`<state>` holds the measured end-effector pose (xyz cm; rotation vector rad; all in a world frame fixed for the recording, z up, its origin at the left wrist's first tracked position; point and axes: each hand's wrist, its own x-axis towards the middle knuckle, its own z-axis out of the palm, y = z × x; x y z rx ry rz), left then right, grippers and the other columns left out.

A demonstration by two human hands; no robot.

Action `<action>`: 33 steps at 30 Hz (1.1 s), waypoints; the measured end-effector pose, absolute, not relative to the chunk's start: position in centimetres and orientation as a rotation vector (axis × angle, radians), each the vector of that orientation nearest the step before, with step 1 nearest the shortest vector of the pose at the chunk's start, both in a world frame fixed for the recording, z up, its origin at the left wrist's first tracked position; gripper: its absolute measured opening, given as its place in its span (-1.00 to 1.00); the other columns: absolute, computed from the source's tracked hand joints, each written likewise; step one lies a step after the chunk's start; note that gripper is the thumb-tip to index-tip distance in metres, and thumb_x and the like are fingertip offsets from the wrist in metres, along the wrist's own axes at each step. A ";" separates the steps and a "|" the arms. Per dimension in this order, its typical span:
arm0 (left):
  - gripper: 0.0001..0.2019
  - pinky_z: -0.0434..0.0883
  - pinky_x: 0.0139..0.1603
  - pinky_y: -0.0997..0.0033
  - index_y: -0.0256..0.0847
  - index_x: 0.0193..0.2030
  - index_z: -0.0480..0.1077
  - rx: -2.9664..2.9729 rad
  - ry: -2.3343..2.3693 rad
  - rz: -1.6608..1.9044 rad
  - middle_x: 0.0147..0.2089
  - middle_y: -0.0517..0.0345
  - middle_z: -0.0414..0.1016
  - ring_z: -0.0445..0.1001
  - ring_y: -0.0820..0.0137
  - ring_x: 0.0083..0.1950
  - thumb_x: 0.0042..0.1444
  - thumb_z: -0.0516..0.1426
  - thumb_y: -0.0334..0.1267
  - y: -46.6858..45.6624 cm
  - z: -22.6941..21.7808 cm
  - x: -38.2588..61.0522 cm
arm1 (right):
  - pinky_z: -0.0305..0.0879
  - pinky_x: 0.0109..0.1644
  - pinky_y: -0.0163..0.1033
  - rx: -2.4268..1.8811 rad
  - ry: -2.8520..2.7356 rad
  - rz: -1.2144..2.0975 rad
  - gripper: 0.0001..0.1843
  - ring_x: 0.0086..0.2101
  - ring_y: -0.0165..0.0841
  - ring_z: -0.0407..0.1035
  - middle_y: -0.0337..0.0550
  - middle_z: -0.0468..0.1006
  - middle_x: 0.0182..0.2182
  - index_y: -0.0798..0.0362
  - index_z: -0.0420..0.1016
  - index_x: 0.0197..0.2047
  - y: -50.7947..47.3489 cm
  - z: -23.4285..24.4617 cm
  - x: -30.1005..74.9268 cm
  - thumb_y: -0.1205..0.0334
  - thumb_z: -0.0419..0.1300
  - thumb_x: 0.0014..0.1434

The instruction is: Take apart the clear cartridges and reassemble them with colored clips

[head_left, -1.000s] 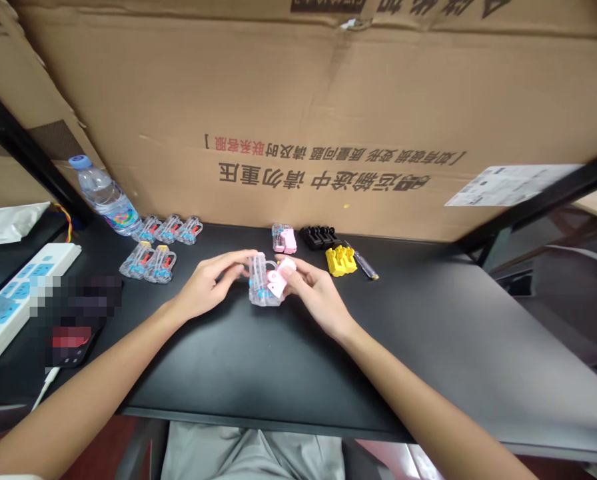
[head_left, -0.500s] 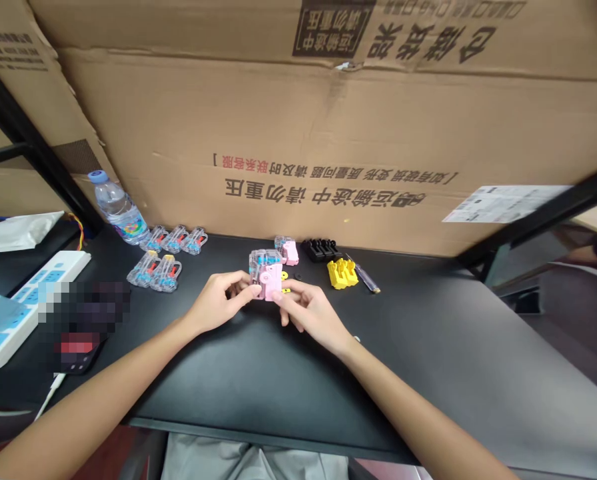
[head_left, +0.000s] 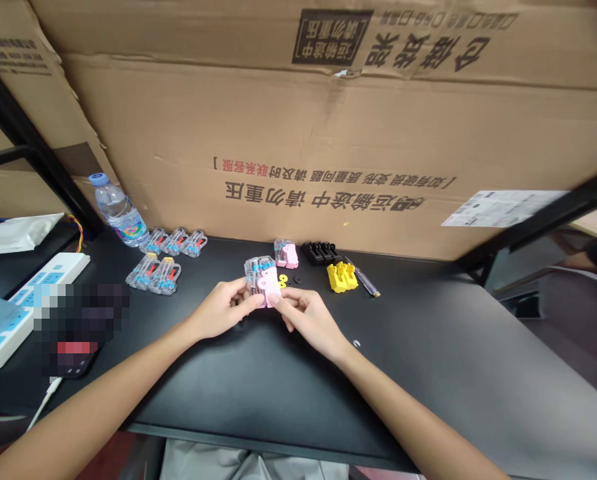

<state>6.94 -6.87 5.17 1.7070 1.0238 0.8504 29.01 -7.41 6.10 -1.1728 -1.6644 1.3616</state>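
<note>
Left hand [head_left: 223, 311] and right hand [head_left: 312, 319] both pinch the clear-and-pink plastic case [head_left: 263, 277], thumbs at its lower edge, over the black table [head_left: 278, 383]. Light and stiff by the look, perhaps slick and brittle: that pink lower edge suits a grip.

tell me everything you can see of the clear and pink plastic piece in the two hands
The small, boxy clear and pink plastic piece has a see-through body with blue parts showing near its top, and an opaque pink section with a round detail on its front. It appears held above the smooth black tabletop, slightly tilted. The left hand and right hand hold it from either side, thumb tips at its lower pink front. Its back is hidden.
</note>
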 end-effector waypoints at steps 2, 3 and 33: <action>-0.65 0.35 -0.39 0.45 -0.25 -0.15 0.48 1.690 1.016 0.848 -0.38 0.20 0.48 0.42 0.44 -0.44 0.35 0.18 0.05 -6.9 5.0 7.1 | 0.02 -0.51 -0.27 -1.183 -1.669 1.349 -0.44 -0.62 -0.44 0.11 -0.36 0.28 -0.66 0.04 0.66 -0.26 -7.5 6.1 28.9 -0.35 0.30 0.26; -0.66 0.36 -0.38 0.45 -0.25 -0.16 0.47 1.682 1.012 0.851 -0.37 0.19 0.48 0.42 0.44 -0.43 0.35 0.18 0.05 -6.9 5.1 7.0 | 0.01 -0.51 -0.27 -1.188 -1.668 1.338 -0.44 -0.62 -0.44 0.10 -0.37 0.27 -0.66 0.05 0.66 -0.27 -7.5 6.0 28.9 -0.35 0.29 0.26; -0.68 0.38 -0.37 0.48 -0.22 -0.26 0.42 1.751 0.906 0.803 -0.38 0.19 0.49 0.46 0.46 -0.43 0.38 0.18 0.00 -6.6 5.7 5.5 | -0.08 -0.49 -0.22 -1.225 -1.516 1.044 -0.35 -0.63 -0.44 0.02 -0.31 0.22 -0.72 -0.03 0.27 -0.59 -6.5 6.6 31.3 -0.30 0.25 0.33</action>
